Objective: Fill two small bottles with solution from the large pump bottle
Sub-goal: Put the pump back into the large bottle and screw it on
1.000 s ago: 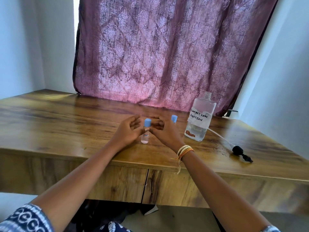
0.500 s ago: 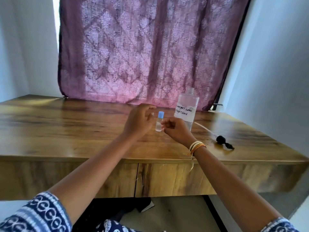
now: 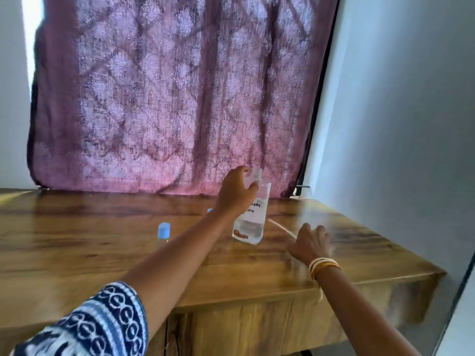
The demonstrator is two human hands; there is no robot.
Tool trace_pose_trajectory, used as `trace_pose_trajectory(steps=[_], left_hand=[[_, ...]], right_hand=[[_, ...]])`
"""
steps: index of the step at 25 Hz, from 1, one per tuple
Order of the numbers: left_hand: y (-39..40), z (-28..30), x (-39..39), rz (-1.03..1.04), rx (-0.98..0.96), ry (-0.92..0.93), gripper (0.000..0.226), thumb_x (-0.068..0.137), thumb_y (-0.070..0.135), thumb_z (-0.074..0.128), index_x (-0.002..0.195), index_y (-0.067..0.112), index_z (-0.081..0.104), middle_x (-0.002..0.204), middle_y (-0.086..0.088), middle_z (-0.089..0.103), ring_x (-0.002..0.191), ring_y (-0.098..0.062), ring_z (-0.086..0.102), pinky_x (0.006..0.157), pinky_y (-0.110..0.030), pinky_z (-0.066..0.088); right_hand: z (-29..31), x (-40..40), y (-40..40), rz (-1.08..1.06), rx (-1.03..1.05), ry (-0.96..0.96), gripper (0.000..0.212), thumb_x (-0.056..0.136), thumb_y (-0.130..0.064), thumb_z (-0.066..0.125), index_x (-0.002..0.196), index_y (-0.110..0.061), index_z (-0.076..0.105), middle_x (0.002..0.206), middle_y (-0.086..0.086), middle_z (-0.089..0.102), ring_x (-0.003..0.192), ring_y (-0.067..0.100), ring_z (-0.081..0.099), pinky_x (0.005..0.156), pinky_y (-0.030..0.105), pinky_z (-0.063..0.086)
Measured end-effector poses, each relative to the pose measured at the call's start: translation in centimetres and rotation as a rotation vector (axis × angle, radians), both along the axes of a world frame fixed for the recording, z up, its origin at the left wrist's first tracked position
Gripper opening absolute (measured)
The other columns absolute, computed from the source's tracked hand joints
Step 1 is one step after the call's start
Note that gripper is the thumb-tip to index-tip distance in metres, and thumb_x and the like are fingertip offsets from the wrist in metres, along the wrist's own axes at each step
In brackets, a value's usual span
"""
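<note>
Blue-capped small bottles [image 3: 163,232] stand untouched and still closed on the wooden surface [image 3: 77,242] while the left hand [image 3: 235,192] wraps its fingers around the large bottle's [image 3: 253,214] shoulder and the right hand [image 3: 309,244] hovers spread and empty, so filling appears unstarted.

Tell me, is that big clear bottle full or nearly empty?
Nearly empty. The large bottle is see-through, and liquid shows only in its bottom part; above that it looks clear. The left hand grips its shoulder.

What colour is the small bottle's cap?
Light blue cap, seen in the head view.
</note>
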State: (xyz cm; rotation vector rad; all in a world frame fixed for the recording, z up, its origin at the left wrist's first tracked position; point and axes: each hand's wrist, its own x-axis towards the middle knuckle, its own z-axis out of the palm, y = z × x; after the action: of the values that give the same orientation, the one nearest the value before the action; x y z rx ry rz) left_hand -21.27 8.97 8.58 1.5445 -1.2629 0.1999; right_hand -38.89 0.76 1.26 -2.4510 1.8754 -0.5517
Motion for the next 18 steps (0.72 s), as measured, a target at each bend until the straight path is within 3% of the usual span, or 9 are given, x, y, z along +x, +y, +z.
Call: trace_pose_trajectory(steps=[2, 5, 9, 12, 15, 18], left_hand=[[-2.0, 1.5, 0.4, -0.007, 0.051, 0.033, 0.055, 0.089, 0.033, 0.058, 0.136, 0.008, 0.042, 0.138, -0.01, 0.05, 0.124, -0.024, 0.048, 0.092, -0.027, 0.037], [-4.3, 2.1, 0.7, -0.026, 0.172, 0.116, 0.057, 0.088, 0.038, 0.059, 0.134, 0.007, 0.045, 0.131, -0.011, 0.054, 0.104, -0.019, 0.055, 0.077, -0.026, 0.042], [-6.2, 1.8, 1.6, -0.015, 0.105, 0.163, 0.026, 0.089, 0.03, 0.059, 0.089, 0.004, 0.062, 0.08, -0.008, 0.058, 0.073, -0.02, 0.053, 0.057, -0.024, 0.04], [-5.6, 1.6, 2.0, -0.013, 0.03, 0.153, 0.027, 0.088, 0.027, 0.062, 0.09, 0.001, 0.067, 0.081, -0.005, 0.062, 0.067, -0.016, 0.051, 0.055, -0.019, 0.038], [-4.4, 1.3, 1.8, -0.015, -0.003, 0.129, 0.025, 0.09, 0.027, 0.06, 0.103, 0.007, 0.068, 0.088, 0.004, 0.063, 0.066, -0.007, 0.053, 0.056, -0.012, 0.038], [-3.1, 1.3, 1.1, -0.017, -0.006, 0.07, 0.024, 0.091, 0.024, 0.059, 0.107, 0.008, 0.068, 0.086, 0.002, 0.066, 0.068, -0.01, 0.056, 0.055, -0.009, 0.038]], right_hand=[[0.1, -0.4, -1.5, -0.03, 0.086, 0.016, 0.045, 0.086, -0.028, 0.054, 0.127, -0.012, 0.05, 0.13, 0.019, 0.047, 0.122, 0.041, 0.047, 0.102, 0.047, 0.041], [-0.7, -0.2, -2.4, 0.026, 0.1, 0.028, 0.039, 0.093, -0.026, 0.046, 0.129, -0.012, 0.051, 0.132, 0.02, 0.05, 0.123, 0.04, 0.048, 0.1, 0.045, 0.043], [-0.5, -0.1, -3.1, 0.125, -0.012, -0.039, 0.031, 0.09, -0.024, 0.053, 0.118, -0.013, 0.06, 0.12, 0.016, 0.063, 0.112, 0.036, 0.059, 0.088, 0.039, 0.05], [1.2, -0.2, -3.1, 0.174, -0.055, -0.259, 0.028, 0.079, -0.023, 0.065, 0.104, -0.011, 0.064, 0.105, 0.014, 0.069, 0.1, 0.034, 0.064, 0.081, 0.038, 0.053], [3.8, 0.5, -3.3, 0.234, 0.014, -0.583, 0.01, 0.068, -0.022, 0.076, 0.076, -0.018, 0.07, 0.08, 0.004, 0.071, 0.088, 0.026, 0.068, 0.073, 0.03, 0.051], [6.8, 0.7, -3.0, 0.298, 0.043, -0.722, 0.02, 0.067, -0.025, 0.081, 0.085, -0.016, 0.077, 0.075, -0.001, 0.069, 0.085, 0.02, 0.068, 0.067, 0.023, 0.047]])
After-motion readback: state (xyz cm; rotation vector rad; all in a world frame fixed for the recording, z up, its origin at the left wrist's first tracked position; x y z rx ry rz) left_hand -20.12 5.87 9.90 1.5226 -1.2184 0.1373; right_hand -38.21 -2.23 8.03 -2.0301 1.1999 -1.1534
